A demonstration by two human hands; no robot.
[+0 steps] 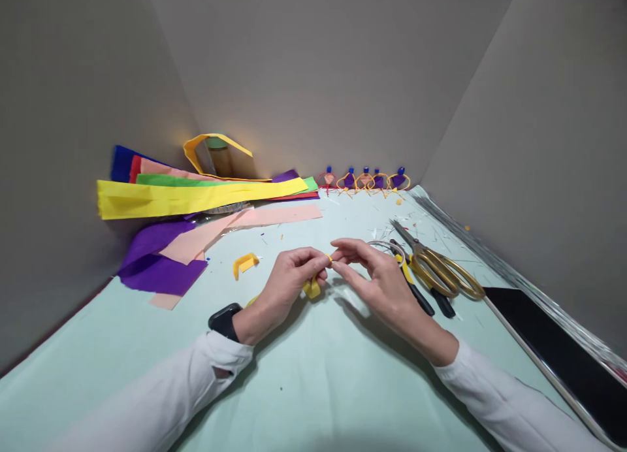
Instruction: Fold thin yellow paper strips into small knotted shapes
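My left hand (294, 275) pinches a narrow yellow strip (312, 287) between thumb and forefinger. A loose end of the strip hangs below those fingers. Fingertips of my right hand (375, 272) meet the strip's small upper end, thumb below and a finger above, with the forefinger raised a little. What exactly sits between the fingertips is too small to make out. Left of my hands, a short folded orange-yellow strip (245, 264) lies on the pale green cloth (313, 387).
Long coloured strips (196, 199) and a purple sheet (161, 262) lie at left, near a jar (220, 157). Several small tied figures (366, 177) line the back wall. Gold-handled scissors (435, 266), black-and-yellow pliers (416, 289), wire and a dark tablet-like slab (553, 347) are at right.
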